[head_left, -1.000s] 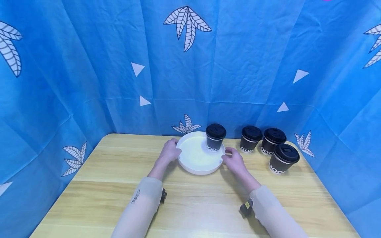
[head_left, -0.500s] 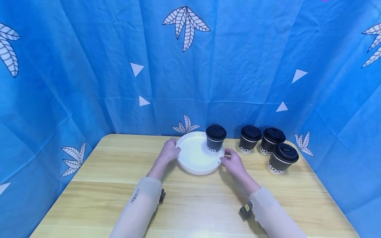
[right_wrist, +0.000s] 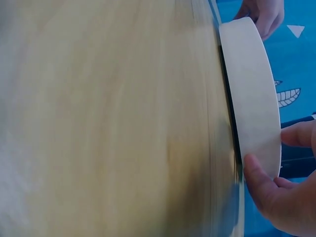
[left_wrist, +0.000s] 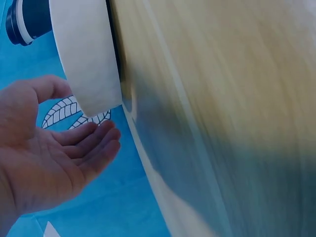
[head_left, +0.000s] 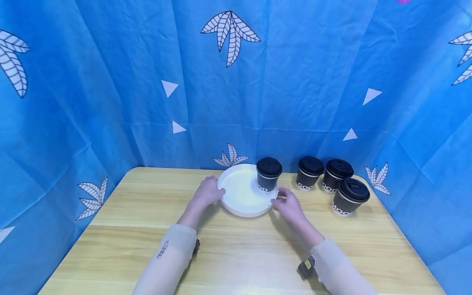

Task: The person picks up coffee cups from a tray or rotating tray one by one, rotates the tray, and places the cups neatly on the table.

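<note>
A round white tray (head_left: pixel 239 196) lies near the back edge of the table. On its right side stands a dark lidded paper cup (head_left: pixel 268 176) upright. My left hand (head_left: pixel 208 191) is at the tray's left rim; in the left wrist view its thumb (left_wrist: pixel 55 88) meets the tray's edge, while the other fingers (left_wrist: pixel 101 148) stay loose and apart from the wall. At the opposite side, my right hand (head_left: pixel 288 203) holds the tray between thumb and fingers, which touch its rim and outer wall (right_wrist: pixel 252 94) in the right wrist view.
Several more dark lidded cups stand on the right of the wooden table (head_left: pixel 236 258): one at the back (head_left: pixel 310 172), another beside it (head_left: pixel 336 175) and a nearer one (head_left: pixel 350 197). A blue patterned curtain (head_left: pixel 221 94) hangs behind and around the table.
The cup on the tray has come slightly nearer along the right rim, as if the tray turned a little. My left fingers have eased off the rim. The other cups stay put.
</note>
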`<state>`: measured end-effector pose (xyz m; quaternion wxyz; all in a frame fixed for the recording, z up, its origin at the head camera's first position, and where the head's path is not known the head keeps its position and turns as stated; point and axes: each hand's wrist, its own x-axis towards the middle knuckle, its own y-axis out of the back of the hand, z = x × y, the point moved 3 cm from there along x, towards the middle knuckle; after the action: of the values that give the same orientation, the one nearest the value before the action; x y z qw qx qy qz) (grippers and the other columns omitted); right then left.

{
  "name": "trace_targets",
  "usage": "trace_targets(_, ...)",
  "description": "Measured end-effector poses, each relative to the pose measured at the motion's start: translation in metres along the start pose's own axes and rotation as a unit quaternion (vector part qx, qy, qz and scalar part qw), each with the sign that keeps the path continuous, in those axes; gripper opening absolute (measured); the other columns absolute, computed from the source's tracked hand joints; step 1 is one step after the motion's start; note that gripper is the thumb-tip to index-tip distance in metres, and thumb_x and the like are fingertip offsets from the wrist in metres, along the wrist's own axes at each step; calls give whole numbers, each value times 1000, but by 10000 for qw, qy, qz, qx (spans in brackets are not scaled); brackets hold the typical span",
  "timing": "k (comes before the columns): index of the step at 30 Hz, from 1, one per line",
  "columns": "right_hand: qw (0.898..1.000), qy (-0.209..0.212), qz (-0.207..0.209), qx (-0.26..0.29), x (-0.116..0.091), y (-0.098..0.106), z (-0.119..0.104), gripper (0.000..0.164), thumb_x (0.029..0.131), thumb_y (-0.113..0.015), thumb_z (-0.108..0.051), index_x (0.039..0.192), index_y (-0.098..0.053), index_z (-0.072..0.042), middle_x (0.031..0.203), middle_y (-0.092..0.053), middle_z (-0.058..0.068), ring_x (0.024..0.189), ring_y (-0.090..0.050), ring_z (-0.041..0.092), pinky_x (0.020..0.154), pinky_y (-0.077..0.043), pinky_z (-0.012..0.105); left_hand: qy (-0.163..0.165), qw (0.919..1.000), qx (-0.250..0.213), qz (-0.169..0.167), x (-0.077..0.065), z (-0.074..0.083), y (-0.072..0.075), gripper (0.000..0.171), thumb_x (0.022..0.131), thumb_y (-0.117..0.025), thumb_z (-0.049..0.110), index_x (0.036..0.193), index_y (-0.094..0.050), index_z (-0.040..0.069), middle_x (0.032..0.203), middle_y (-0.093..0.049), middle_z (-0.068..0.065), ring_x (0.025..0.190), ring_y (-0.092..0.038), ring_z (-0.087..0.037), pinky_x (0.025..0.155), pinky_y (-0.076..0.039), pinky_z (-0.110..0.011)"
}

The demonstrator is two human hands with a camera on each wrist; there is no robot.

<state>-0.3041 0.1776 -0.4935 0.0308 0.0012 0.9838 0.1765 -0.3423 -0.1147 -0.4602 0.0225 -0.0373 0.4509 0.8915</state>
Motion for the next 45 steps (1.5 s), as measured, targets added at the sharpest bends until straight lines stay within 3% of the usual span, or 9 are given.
trace_targets(9, 9999, 3, 119, -60, -6, -2, 0, 71, 92, -71, -8, 151, -37, 11, 135, -56, 29, 117, -64, 39, 91, -59, 38, -325, 9964, 777, -84, -5, -1, 1, 52, 90, -73, 32, 123, -60, -5, 106, -60, -13, 98, -55, -30, 91, -54, -47)
trace_targets(20, 9999, -51, 50, -120, -12, -2, -2, 72, 93, -73, -13, 151, -37, 9, 137, -54, 28, 122, -61, 40, 97, -57, 44, -562, 9913, 1176, -152, -2, -5, -1, 70, 91, -70, 36, 142, -52, -8, 131, -60, -21, 122, -54, -37, 106, -49, -54)
trace_targets(31, 9948, 713, 663, 301, -8, 10, -10, 74, 95, -70, -14, 156, -32, 2, 151, -44, 23, 140, -43, 41, 117, -40, 53, -1099, 9798, 1673, -2, -1, -6, -1, 65, 91, -67, 36, 138, -56, -7, 127, -62, -18, 118, -56, -34, 115, -40, -49)
trace_targets(36, 9885, 1062, 1014, 358, -4, 12, -17, 80, 93, -75, -16, 157, -30, 0, 155, -42, 19, 145, -39, 36, 120, -35, 53, -1192, 9759, 1827, 31, 0, -7, -2, 65, 92, -65, 38, 139, -55, -6, 135, -60, -19, 130, -53, -36, 120, -34, -50)
trace_targets(45, 9812, 1506, 1183, 220, 9, 9, -25, 97, 85, -86, -20, 160, -28, -2, 161, -37, 17, 151, -33, 32, 124, -30, 48, -1348, 9689, 2072, 143, 1, -7, -4, 67, 92, -64, 42, 138, -55, -6, 132, -61, -17, 125, -53, -34, 119, -37, -49)
